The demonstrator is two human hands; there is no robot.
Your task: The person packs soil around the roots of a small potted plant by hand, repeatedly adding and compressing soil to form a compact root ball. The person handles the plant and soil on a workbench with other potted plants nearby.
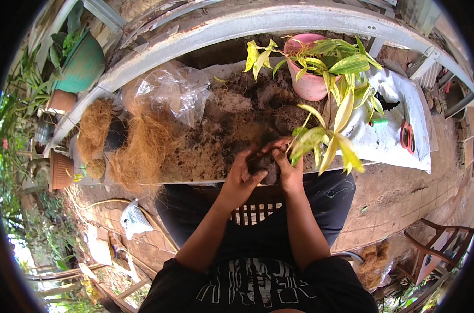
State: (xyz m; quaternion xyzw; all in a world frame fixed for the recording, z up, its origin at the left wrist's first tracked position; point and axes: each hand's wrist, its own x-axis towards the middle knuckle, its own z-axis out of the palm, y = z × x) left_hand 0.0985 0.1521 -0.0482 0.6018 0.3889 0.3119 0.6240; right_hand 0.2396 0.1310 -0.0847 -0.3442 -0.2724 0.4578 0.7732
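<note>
Both hands cup a dark ball of soil above the front edge of the table. My left hand presses on it from the left, its thumb lying across the near side. From the right, my right hand curls around the same ball, fingers bent over the far side. A plant cutting with yellow-green leaves sticks out to the right beside my right fingers; its lower end is hidden by the hand. Loose soil covers the table under and behind the hands.
Coconut fibre and a clear plastic bag lie left. A pink pot with leafy cuttings stands at the back right. Scissors and a green thread spool rest on a white sack. A metal rail runs behind.
</note>
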